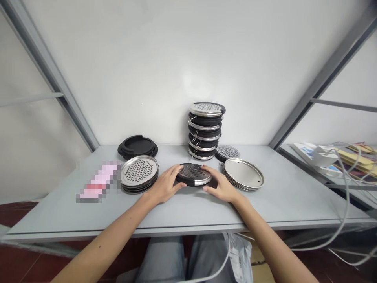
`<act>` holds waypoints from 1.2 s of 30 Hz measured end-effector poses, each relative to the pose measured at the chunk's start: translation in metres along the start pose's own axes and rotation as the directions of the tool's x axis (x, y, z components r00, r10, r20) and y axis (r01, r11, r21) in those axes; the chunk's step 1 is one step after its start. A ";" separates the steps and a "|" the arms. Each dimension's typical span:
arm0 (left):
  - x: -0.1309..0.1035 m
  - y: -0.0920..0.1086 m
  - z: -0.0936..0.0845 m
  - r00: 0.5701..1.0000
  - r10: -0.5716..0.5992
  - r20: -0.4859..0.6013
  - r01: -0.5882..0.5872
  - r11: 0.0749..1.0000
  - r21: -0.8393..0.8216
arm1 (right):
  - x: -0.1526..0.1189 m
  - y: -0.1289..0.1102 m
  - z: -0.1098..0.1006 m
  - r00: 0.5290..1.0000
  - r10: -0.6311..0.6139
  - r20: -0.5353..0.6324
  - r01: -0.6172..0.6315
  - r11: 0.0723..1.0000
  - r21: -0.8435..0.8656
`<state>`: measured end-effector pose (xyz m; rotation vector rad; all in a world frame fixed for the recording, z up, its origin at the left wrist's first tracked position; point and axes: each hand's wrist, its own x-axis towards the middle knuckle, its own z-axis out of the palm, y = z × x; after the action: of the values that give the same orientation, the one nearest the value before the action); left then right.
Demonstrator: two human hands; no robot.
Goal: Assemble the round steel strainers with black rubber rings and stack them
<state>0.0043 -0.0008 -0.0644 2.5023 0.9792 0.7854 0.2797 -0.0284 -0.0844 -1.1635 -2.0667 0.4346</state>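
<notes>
**Round grater sits midway between two curved hands**

I have the round grater (pixel 193 173) straight ahead, lying flat on the surface (pixel 70 216) between the left hand (pixel 165 184) and the right hand (pixel 224 188); neither hand is clearly nearer, as each reaches its own side of the rim. Being round, it gives me no long axis to line up; its black edging covers the near left of the rim, while bare metal shows at the near right, towards the right hand.

I read the left hand as closed on the rim, fingers over the far side and thumb at the near edge; the right hand is curved, fingertips at the far right edge, but I cannot tell whether its thumb touches or how firm its hold is.

Just beyond the left hand lies a pile of metal graters (pixel 139 171), with black discs (pixel 138 146) behind; near the right hand is a pile of plain metal discs (pixel 244 173); a tall stack (pixel 205 131) stands behind the round grater, small perforated discs (pixel 228 152) beside its foot.
</notes>
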 end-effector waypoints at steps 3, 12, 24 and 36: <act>0.000 0.001 0.000 1.000 -0.015 -0.022 0.014 0.998 -0.056 | 0.001 0.000 -0.002 0.997 -0.034 -0.075 0.033 0.999 -0.025; 0.002 0.006 -0.001 0.982 0.170 -0.084 -0.174 0.984 -0.048 | 0.003 0.002 -0.002 0.968 -0.148 -0.202 0.119 0.982 -0.148; 0.006 0.007 0.000 0.971 0.212 -0.111 -0.217 0.976 -0.028 | 0.004 -0.008 0.001 0.966 -0.085 -0.244 0.065 0.994 -0.089; 0.003 0.002 -0.001 0.974 0.221 -0.046 -0.225 0.971 -0.084 | 0.006 -0.004 0.002 0.981 -0.037 -0.189 0.028 0.998 -0.049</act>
<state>0.0069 0.0002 -0.0618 2.5567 0.6645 0.9229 0.2737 -0.0259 -0.0810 -1.1500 -1.9361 0.2507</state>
